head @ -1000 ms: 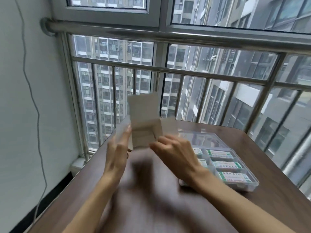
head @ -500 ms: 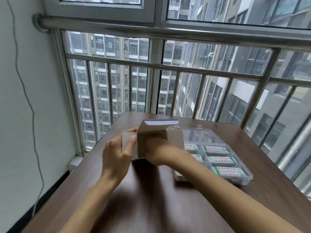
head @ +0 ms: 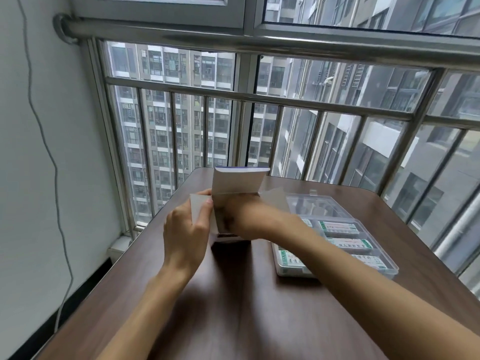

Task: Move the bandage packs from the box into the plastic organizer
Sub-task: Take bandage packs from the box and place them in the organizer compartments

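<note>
From the head view, a cardboard box (head: 228,231) is being stood on the brown table (head: 233,320), near the far left part of it. Its open end is being turned up, and its big flap (head: 239,181) is being held straight up toward the window bars (head: 259,100). A small side flap (head: 198,209) is being pinched by the left hand (head: 185,237), with the thumb pressed on it. The right hand (head: 242,219) is being pushed down into the box, so its fingers are being hidden and its grip cannot be told. The clear plastic organizer (head: 389,270) is being kept just right of the box, lid open. Bandage packs (head: 337,227) are being stored in it, lying flat, their long sides running left to right across the table
</note>
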`<state>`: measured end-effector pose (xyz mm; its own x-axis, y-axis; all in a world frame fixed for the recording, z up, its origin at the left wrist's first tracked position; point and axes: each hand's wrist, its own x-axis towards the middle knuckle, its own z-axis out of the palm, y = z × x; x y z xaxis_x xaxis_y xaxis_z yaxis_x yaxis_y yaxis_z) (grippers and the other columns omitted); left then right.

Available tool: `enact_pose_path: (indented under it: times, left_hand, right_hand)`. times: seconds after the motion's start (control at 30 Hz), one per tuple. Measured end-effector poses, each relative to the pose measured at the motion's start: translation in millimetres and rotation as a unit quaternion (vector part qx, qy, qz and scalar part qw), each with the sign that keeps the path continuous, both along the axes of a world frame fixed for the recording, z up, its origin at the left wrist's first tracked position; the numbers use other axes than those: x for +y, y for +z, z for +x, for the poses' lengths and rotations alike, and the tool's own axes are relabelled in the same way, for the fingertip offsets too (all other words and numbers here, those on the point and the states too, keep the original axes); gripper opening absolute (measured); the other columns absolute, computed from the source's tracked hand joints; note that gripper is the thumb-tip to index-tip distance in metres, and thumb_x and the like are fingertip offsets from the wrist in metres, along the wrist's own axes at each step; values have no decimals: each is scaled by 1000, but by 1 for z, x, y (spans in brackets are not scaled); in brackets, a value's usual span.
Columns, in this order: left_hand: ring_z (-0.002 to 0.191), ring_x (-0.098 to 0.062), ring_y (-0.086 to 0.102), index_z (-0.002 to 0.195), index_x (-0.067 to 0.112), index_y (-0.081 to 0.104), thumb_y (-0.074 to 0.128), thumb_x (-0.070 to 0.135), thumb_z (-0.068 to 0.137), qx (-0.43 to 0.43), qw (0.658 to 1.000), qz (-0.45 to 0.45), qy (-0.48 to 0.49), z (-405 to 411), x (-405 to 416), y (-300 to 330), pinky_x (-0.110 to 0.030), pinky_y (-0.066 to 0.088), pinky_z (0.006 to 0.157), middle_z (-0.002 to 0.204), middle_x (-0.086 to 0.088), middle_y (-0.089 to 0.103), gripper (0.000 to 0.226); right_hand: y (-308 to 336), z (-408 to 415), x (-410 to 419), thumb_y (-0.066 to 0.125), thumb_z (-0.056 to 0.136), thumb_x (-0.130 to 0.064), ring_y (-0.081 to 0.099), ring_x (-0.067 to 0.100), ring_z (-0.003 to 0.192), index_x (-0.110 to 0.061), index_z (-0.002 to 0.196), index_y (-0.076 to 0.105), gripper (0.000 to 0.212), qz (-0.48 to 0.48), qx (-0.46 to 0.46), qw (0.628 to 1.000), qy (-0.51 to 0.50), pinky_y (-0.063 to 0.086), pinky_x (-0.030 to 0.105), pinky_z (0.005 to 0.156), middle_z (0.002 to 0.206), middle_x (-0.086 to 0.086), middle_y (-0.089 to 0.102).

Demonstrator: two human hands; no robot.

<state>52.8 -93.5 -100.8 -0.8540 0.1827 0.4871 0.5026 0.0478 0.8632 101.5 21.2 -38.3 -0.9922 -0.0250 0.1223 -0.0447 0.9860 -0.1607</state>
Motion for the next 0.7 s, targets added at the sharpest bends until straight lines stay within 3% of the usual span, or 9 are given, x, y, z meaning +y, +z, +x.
enact_pose_path:
  times: [0.1, 0.13, 0.23, 0.3, 0.37, 0.47, 0.53, 0.6, 0.7]
  left_hand:
    - [69, -25, 61, 94, 44, 71, 47, 43, 83, -21, 1000, 21, -10, -1, 0, 1, -44, 48, 64, 68, 8, 66, 26]
    - [68, -20, 60, 90, 47, 70, 48, 42, 83, -29, 999, 27, -17, -1, -1, 2, -43, 47, 64, 68, 9, 67, 24]
    - [66, -15, 60, 82, 55, 68, 49, 41, 82, -46, 998, 31, -29, 0, -1, 5, -40, 45, 64, 65, 14, 68, 24]
    - [60, -12, 57, 79, 56, 68, 49, 39, 82, -50, 997, 33, -40, 2, 0, 8, -37, 43, 60, 61, 15, 66, 26]
    - [55, -7, 55, 76, 56, 69, 49, 37, 83, -52, 997, 36, -52, 4, -1, 10, -34, 41, 56, 59, 16, 65, 28]
    - [51, -2, 53, 80, 45, 71, 52, 32, 86, -60, 995, 50, -66, 6, -1, 12, -29, 39, 52, 57, 16, 64, 24]
    - [47, -1, 51, 89, 33, 71, 55, 20, 93, -80, 993, 61, -66, 6, -2, 17, -22, 38, 47, 55, 14, 64, 21]
    - [43, -3, 46, 83, 29, 70, 51, 11, 95, -125, 987, 72, -69, 4, -2, 22, -18, 34, 42, 50, 12, 61, 29]
    - [48, -11, 39, 80, 23, 68, 50, 14, 95, -201, 976, 41, -71, 2, -5, 34, -25, 31, 48, 41, 11, 50, 25]
  right_hand:
    - [14, 11, 1, 68, 78, -20, 59, 31, 82, -13, 87, 62, 13, 34, 51, 997, -55, 34, 25, 60, 88, 13, 62]
    - [16, 10, 2, 72, 73, -25, 56, 29, 73, -12, 76, 58, 19, 33, 57, 994, -82, 34, 26, 56, 78, 11, 59]
    - [24, 12, 9, 79, 67, -29, 61, 18, 65, -9, 78, 70, 24, -51, -17, 994, -100, 45, 28, 55, 67, 3, 65]
    - [33, 16, 15, 81, 70, -23, 55, 3, 50, -8, 85, 74, 23, -164, -76, 979, -93, 44, 19, 51, 53, -8, 61]
    - [40, 20, 16, 78, 75, -15, 52, 0, 49, -8, 93, 73, 21, -245, -116, 958, -94, 43, 11, 48, 61, -6, 61]
    - [41, 20, 19, 74, 77, -9, 58, 7, 65, -6, 102, 68, 26, -298, -81, 944, -118, 49, 13, 55, 86, 4, 65]
    - [39, 19, 20, 70, 81, -8, 60, 7, 68, -6, 104, 69, 23, -336, -40, 933, -126, 52, 16, 62, 92, 8, 68]
    - [37, 20, 21, 65, 86, -10, 64, 12, 77, -6, 104, 68, 19, -371, -2, 921, -121, 56, 22, 71, 96, 8, 70]
    - [34, 22, 24, 60, 90, -12, 63, 14, 88, -4, 111, 65, 24, -425, 56, 896, -113, 54, 33, 86, 97, 3, 67]
